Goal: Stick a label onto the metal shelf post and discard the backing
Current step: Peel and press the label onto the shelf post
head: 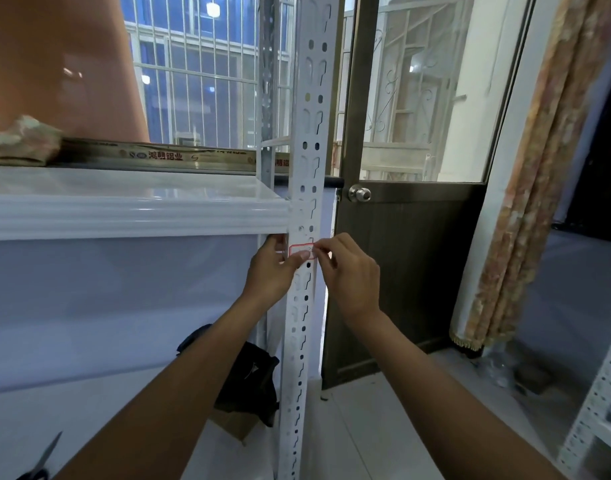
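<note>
A white perforated metal shelf post (306, 168) runs upright through the middle of the head view. A small white label with a red border (299, 250) lies flat against the post just below the white shelf edge (134, 216). My left hand (271, 268) reaches from the left, its thumb pressing on the label's lower left part. My right hand (345, 268) comes from the right, its fingertips pinched at the label's right edge. Whether a backing strip is between those fingers is too small to tell.
A brown door with a round knob (359, 194) stands just right of the post. A patterned curtain (539, 202) hangs further right. A black bag (252, 382) sits under the shelf, scissors (41, 462) at the bottom left, another perforated post (595, 400) at the bottom right.
</note>
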